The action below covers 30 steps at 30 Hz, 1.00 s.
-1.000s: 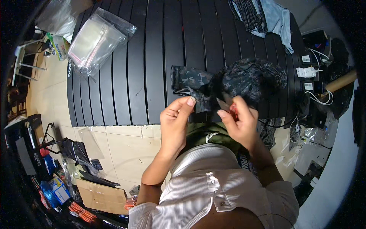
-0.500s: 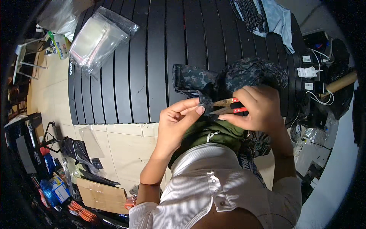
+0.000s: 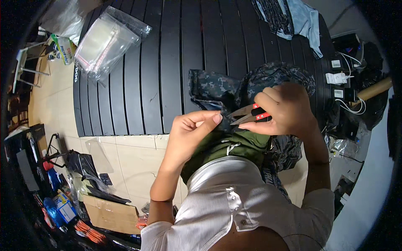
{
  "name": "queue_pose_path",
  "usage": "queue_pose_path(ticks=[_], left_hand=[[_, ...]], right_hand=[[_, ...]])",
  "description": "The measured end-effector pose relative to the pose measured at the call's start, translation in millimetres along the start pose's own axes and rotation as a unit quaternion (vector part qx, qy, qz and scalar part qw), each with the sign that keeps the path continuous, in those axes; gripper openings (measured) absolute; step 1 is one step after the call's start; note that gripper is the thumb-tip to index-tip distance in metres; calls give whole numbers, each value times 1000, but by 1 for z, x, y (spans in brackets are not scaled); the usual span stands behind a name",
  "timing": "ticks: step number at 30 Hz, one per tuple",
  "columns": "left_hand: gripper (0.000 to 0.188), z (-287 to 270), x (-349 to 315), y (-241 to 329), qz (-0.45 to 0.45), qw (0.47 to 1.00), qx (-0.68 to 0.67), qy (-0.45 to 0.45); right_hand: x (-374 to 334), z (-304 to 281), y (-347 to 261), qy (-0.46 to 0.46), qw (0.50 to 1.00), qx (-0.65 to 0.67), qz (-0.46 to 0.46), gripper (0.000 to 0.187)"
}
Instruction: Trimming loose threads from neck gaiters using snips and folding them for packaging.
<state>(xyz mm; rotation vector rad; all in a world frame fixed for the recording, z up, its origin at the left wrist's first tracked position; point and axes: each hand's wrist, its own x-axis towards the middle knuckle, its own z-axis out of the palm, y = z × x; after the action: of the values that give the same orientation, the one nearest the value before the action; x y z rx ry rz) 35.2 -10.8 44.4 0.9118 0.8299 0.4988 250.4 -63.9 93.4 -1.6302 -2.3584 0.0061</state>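
A dark pixel-camouflage garment (image 3: 215,85) lies bunched at the table's near edge, part of it hanging toward my lap. My left hand (image 3: 186,134) is closed, pinching the garment's edge between thumb and forefinger. In my right hand (image 3: 289,111) are red-handled thread snips (image 3: 261,116), gripped between thumb and curled fingers. Their two blades stand apart and point left, the tips right beside the pinched cloth. Whether a thread lies between the blades is too small to tell.
The black slatted table (image 3: 167,62) carries clear plastic bags (image 3: 109,44) at the far left and folded dark and light-blue cloth (image 3: 303,23) at the far right. White plugs and cables (image 3: 337,78) line the right side. A cardboard piece (image 3: 111,213) lies on the floor at left.
My left hand has shifted slightly left. The snips have tilted and more of their blades shows, with the right hand still around them.
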Motion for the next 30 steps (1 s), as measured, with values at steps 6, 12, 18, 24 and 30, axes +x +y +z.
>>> queue_pose_path(ticks=[6,12,18,24,30], left_hand=[[19,-3,3,12,-18,998,38,-47],[20,-2,4,14,-31,996,56,-60],[14,-4,4,18,-80,992,65,-66],[15,-3,7,22,-85,988,94,-92],[15,-3,10,21,-93,988,80,-97]], right_hand=[[7,1,6,-19,999,19,-45,47],[11,0,10,-27,996,19,-81,49],[15,-2,11,-43,994,13,-98,49],[18,-2,13,-67,990,15,-120,48],[21,1,14,-79,987,9,-138,48]])
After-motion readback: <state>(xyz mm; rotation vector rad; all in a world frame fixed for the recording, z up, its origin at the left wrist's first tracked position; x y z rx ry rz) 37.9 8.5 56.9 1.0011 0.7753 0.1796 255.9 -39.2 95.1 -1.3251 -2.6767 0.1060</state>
